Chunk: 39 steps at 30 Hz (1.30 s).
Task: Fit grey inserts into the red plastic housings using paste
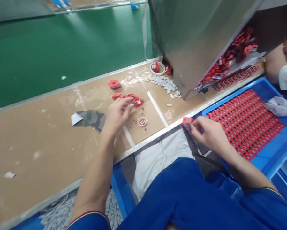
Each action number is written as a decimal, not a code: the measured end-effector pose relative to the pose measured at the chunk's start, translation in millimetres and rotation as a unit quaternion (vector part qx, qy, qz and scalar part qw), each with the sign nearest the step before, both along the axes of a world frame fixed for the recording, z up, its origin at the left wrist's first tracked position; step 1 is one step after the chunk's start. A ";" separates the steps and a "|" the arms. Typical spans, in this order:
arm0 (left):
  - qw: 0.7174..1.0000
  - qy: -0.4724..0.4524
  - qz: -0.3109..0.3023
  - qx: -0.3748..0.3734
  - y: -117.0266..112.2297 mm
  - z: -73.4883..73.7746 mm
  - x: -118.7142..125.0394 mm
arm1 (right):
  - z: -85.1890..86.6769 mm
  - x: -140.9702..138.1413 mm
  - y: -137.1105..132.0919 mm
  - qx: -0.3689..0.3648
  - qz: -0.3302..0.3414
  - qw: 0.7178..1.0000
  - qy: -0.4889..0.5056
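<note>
My right hand [209, 131] is at the table's front edge, its fingers and thumb pinched on a small red plastic block [187, 121] with a grey patch. Over the table is my left hand [119, 112], fingers loosely curled and thumb apart, with nothing visible between them. Just beyond its fingertips lie a red block with a light face [138, 102] and another red piece [118, 95]. A small round cup [141, 121] with a thin white stick stands nearby, tiny brass-coloured bits scattered around it. Farther back sits a larger red piece [114, 84].
Small white-grey tabs [166, 83] lie by a white ring [157, 68] holding a red piece. A large metal bin [200, 41] spills red parts [229, 60]. Rows of red blocks [246, 124] fill a blue crate [277, 140] at right. Another person's arm [275, 60] shows far right.
</note>
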<state>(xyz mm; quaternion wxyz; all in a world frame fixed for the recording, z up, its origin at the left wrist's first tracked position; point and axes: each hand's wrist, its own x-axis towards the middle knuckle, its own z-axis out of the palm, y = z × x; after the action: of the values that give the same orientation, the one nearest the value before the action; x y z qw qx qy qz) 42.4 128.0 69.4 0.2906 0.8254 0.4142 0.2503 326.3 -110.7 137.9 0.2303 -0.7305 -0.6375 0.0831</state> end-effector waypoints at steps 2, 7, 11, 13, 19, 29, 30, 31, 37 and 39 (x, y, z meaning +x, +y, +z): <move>0.993 0.112 0.011 0.040 19.6 -2.4 26.9 | -4.5 47.3 6.4 -0.044 -0.129 0.986 -0.094; 0.963 0.256 -0.004 0.079 17.8 2.7 50.1 | -30.0 134.1 59.9 -0.196 -0.283 0.918 -0.198; 0.979 0.190 0.041 0.061 1.4 13.6 18.8 | -42.3 164.7 87.6 -0.200 -0.300 0.913 -0.190; 0.988 0.110 0.092 0.047 -12.4 17.0 -4.0 | -47.0 174.3 92.2 -0.175 -0.300 0.921 -0.177; 0.954 -0.124 0.270 -0.040 -69.7 14.4 -54.7 | -60.9 192.9 96.9 -0.115 -0.326 0.927 -0.142; 0.835 -0.424 0.171 -0.308 -107.3 -19.5 -37.2 | -50.7 191.1 88.2 -0.046 -0.355 0.925 -0.127; 0.832 -0.422 0.154 -0.325 -109.3 -21.3 -34.5 | -44.7 182.8 84.2 -0.030 -0.355 0.926 -0.127; 0.831 -0.415 0.137 -0.344 -111.1 -23.1 -32.1 | -37.5 171.4 80.1 0.000 -0.346 0.929 -0.128; 0.810 -0.454 0.087 -0.360 -111.1 -38.9 -18.8 | 4.0 56.4 69.9 0.128 -0.034 0.991 -0.029; 0.795 -0.488 0.073 -0.354 -109.7 -44.8 -17.2 | 0.2 16.1 79.7 0.008 0.130 0.990 0.059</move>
<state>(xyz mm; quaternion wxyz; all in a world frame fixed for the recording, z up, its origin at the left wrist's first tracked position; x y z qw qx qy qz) 25.3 18.2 24.7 0.7068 0.4007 0.3360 0.4764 342.4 -31.0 138.1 0.2606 -0.6333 -0.7131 0.1499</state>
